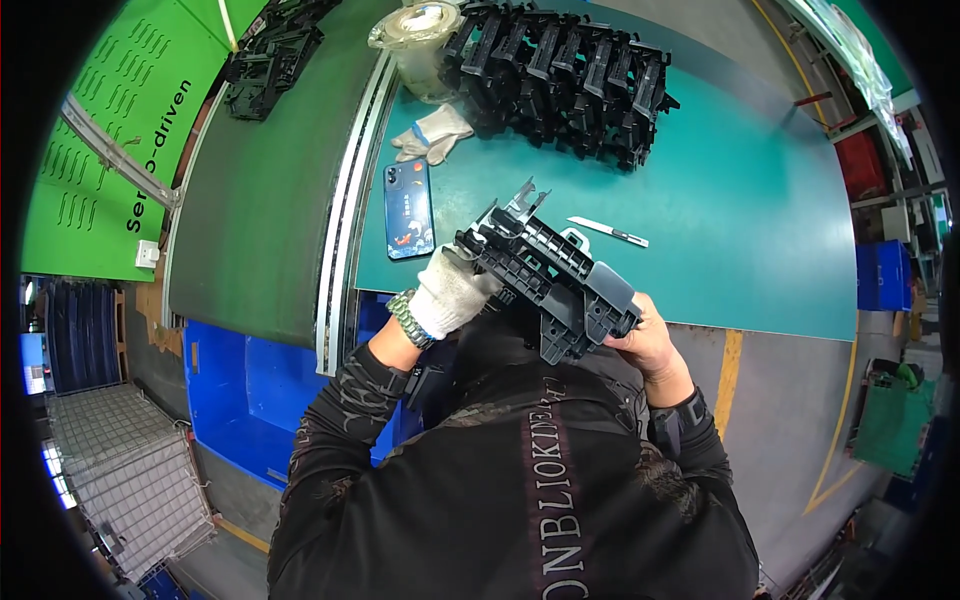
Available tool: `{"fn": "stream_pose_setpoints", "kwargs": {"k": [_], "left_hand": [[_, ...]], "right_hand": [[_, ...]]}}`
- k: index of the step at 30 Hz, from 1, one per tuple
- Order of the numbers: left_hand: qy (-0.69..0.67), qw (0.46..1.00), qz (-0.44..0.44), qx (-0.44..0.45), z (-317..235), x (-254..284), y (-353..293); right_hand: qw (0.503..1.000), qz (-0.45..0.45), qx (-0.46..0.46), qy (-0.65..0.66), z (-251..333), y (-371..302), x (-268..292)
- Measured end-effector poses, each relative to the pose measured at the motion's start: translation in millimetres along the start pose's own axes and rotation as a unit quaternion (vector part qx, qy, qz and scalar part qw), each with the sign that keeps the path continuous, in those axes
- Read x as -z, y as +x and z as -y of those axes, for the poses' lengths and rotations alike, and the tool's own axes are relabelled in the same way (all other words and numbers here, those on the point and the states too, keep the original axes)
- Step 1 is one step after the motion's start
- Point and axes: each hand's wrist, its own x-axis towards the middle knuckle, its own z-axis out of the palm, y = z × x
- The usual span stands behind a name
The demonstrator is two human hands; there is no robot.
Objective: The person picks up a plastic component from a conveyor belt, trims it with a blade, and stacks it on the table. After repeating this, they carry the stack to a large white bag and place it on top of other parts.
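Note:
Between my hands, above the near edge of the green table, I hold a black molded plastic part (545,270) with ribs and brackets, tilted down to the right. My left hand (452,290), in a white knit glove, is closed on its left end; some fingers are hidden behind it. The bare right hand (648,335) grips the lower right end. Just beyond the part lies a utility knife (610,232) with its blade out. To the left are a blue phone (408,212) and a pale work glove (434,135).
Several similar black parts (560,75) stand in a row on the green table (760,220), beside a wrapped roll (415,40). A conveyor belt (265,210) with a metal rail (345,220) runs on the left, carrying black parts (270,65). Below it sits a blue bin (235,400).

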Motion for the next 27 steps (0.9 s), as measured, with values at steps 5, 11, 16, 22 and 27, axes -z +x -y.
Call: {"fn": "stream_pose_setpoints", "kwargs": {"k": [5,11,16,22,27], "left_hand": [[-0.097,0.993,-0.004,-0.061,11.1,-3.0,3.1],[-0.197,0.98,0.028,-0.009,34.0,-4.0,6.0],[-0.256,0.967,0.004,-0.017,47.0,-10.0,10.2],[0.028,0.988,-0.052,-0.141,66.4,-2.9,14.8],[0.202,0.963,-0.027,-0.176,48.8,1.8,9.1]], "right_hand": [[0.998,0.024,0.045,-0.039,4.0,3.8,-5.2],[0.998,0.023,0.037,-0.039,5.0,3.1,-6.0],[0.999,0.023,0.03,-0.033,4.0,4.9,-4.0],[0.999,0.036,0.026,0.011,27.1,8.1,-13.0],[0.992,-0.056,0.108,0.022,46.8,31.5,-15.7]]}}
